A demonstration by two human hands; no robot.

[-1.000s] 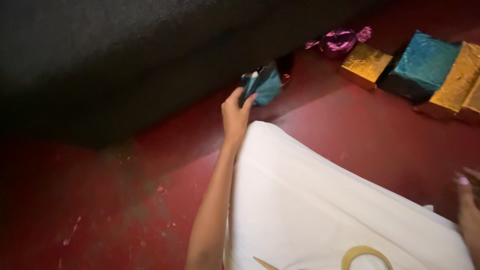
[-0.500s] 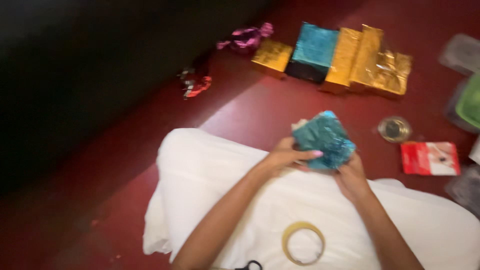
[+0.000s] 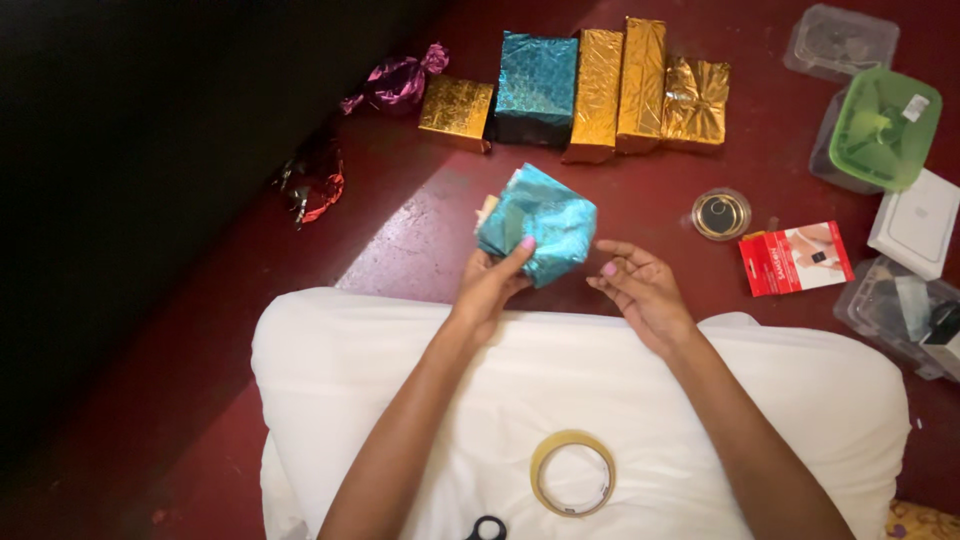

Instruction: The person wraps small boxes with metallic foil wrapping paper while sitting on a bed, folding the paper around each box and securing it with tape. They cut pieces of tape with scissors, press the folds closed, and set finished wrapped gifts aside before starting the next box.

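Note:
My left hand [image 3: 492,283] grips a small box wrapped in shiny teal foil [image 3: 537,223], held just above the red floor beyond a white pillow [image 3: 330,370]. My right hand [image 3: 637,285] hovers a little to the right of the box, fingers spread, not touching it. On the pillow near me lie a roll of tape [image 3: 572,472] and black scissors [image 3: 487,528].
A row of wrapped boxes stands at the back: gold [image 3: 456,107], teal [image 3: 536,88], more gold [image 3: 640,85]. Purple foil [image 3: 395,82] and dark red foil [image 3: 315,180] lie left. At right: a small round tin [image 3: 720,214], red packet [image 3: 795,258], green-lidded tub [image 3: 880,130], white box [image 3: 918,223], clear containers [image 3: 838,40].
My left hand fetched the teal box from near the dark wall and brought it over the pillow's far edge. My right hand has now let go of it and drawn slightly right.

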